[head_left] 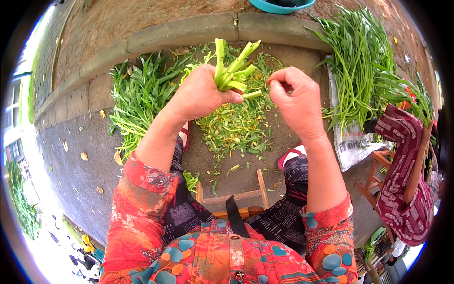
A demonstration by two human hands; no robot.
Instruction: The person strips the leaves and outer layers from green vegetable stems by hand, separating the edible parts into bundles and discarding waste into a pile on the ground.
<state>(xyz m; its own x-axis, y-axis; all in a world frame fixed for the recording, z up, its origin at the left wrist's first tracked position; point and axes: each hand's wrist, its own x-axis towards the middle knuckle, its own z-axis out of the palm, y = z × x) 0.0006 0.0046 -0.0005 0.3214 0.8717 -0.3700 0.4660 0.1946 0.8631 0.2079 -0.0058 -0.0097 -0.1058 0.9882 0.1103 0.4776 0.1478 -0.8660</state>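
Observation:
My left hand [202, 92] is wrapped round a bunch of water spinach stems [232, 71], their thick pale-green cut ends pointing up and away from me. To its right, apart from the bunch, my right hand [297, 100] is closed with thumb and forefinger pinched together. Anything in that pinch is too small to make out. Below both hands, trimmed leaves and stem bits [236, 125] cover the ground between my feet. A heap of leafy water spinach [142, 90] lies to the left of my left hand.
A stone kerb [189, 32] runs across the far side, with a teal basin [279, 5] beyond it. At right, more long greens [354, 66] lie on a white sack [352, 146], beside a seated person in maroon patterned clothing [402, 175]. A wooden stool bar [231, 196] shows between my legs.

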